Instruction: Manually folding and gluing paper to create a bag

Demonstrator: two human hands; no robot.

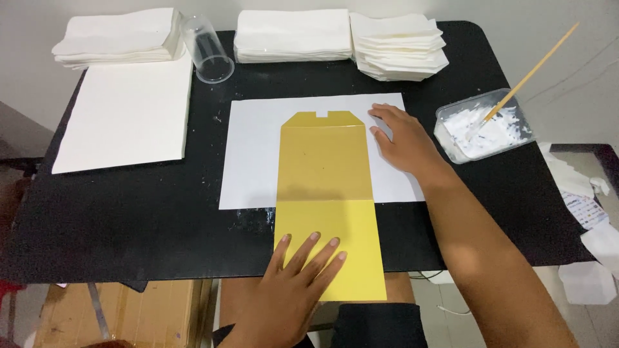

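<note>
Both hands lie flat, fingers spread: left hand (298,274) on the yellow card (327,206), right hand (403,138) beside it.

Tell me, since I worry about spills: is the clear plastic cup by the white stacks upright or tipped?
Tipped. The clear plastic cup lies on its side on the black table, its open mouth facing the camera.

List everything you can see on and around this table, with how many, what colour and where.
table: one, black, centre
yellow card: one, folded, on the white sheet, overhanging the near edge
white sheet: one, under the card
paper stacks: three, white, far edge
large sheet pile: one, cream, left
plastic cup: one, clear, on its side
tub of paste: one, clear, right, with wooden stick
cardboard box: brown, below
left hand: flat on the card
right hand: flat on the white sheet
</note>
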